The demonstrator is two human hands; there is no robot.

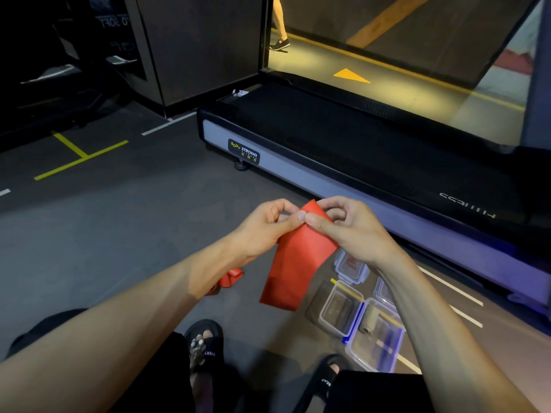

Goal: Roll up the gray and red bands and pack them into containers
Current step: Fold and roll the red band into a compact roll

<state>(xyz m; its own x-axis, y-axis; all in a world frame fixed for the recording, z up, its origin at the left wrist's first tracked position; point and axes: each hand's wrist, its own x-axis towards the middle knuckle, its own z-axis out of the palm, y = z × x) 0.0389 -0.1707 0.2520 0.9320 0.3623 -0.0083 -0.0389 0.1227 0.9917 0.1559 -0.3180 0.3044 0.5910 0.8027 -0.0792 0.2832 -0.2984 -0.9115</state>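
The person holds a red band [293,260] up in the air with both hands, above the floor [134,222]. The left hand [265,226] and the right hand [348,228] meet at the top end of the band. The thumb and fingers [301,216] of each hand are curled and pinch the top edge of the band, and the two thumbs almost touch. The rest of the band hangs down flat and loose below the hands.

A second bit of red band [228,278] lies crumpled on the floor, partly hidden behind the left arm.

Clear plastic containers [343,311] sit on the floor under the right arm, close together. One open container [375,338] nearest the person has a rolled gray band [369,318] inside it, up against its far wall. The container beside it looks open, but what is in it cannot be told. Another container [351,266] farther away has something red showing through it.

A treadmill [372,144] stands on the floor past the hands, with a gray side and a black belt. Yellow and white lines [80,158] are marked on the floor to the left.

The person's feet, in black sandals [205,341], rest on the floor at the near edge of the view.
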